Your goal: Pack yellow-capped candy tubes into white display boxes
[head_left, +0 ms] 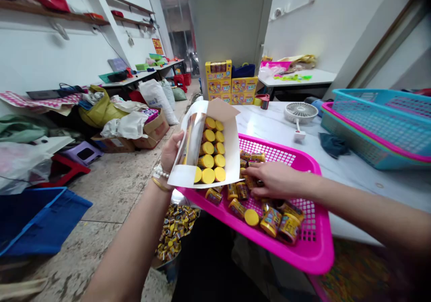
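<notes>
My left hand [170, 151] grips a white-lined cardboard box [232, 154] by its left side. The box is tilted toward me, its end flaps open and a clear plastic window on the left. Inside, small canisters with yellow caps [208, 160] stand in rows. My right hand [274, 179] is down in a pink plastic basket [316, 252], its fingers curled on a small canister among the loose ones. More printed canisters [270, 220] lie jumbled in the basket, one with its yellow cap [251, 217] facing up.
Below the basket is a container heaped with small canisters [177, 228]. On the marble-patterned table [259, 120] are stacked yellow boxes [232, 86], a white fan [301, 112], a dark cloth [333, 145] and stacked blue and pink baskets [380, 136]. A blue bin [37, 230] is at left.
</notes>
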Tool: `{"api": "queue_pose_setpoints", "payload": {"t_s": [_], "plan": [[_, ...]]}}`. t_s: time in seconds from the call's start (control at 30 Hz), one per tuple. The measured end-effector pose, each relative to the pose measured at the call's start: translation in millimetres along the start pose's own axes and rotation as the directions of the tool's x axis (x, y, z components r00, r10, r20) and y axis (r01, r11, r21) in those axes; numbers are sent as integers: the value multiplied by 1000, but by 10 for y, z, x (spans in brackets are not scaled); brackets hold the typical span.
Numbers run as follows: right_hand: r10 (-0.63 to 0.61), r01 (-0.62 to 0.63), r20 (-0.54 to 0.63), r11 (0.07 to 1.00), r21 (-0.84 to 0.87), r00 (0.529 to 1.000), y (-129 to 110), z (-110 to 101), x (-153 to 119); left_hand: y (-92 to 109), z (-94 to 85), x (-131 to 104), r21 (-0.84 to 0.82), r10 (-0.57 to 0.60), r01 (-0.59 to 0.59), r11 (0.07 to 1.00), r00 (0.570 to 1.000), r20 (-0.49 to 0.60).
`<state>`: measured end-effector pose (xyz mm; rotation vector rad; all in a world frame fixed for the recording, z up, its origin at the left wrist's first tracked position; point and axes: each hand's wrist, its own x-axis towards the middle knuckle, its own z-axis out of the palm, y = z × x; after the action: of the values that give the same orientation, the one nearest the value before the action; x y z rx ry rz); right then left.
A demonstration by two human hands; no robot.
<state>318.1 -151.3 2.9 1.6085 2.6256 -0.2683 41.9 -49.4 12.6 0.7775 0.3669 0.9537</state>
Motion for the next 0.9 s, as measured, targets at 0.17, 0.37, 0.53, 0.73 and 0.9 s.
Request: {"api": "queue_pose_setpoints", "payload": {"t_s": [0.17, 0.37, 0.53, 0.73, 0.9], "plan": [[-96, 96, -33, 995, -2, 995, -122, 61, 91, 6, -25, -39, 10, -100, 100, 995, 995, -6], [225, 187, -451, 688, 701, 864, -105, -589, -29, 4, -35, -59, 23, -182, 182, 983, 983, -4], [201, 429, -705, 670, 606, 680, -564, -684, 287, -38, -91, -20, 17, -100, 99, 995, 993, 65], [-210, 461, -730, 873, 160, 650, -769, -578, 584, -29, -129, -19, -34, 2, 1, 999, 997, 81], [-207, 351, -599, 927, 133, 774, -317, -476, 264, -21, -113, -43, -3, -153, 154, 988, 983, 98]]}}
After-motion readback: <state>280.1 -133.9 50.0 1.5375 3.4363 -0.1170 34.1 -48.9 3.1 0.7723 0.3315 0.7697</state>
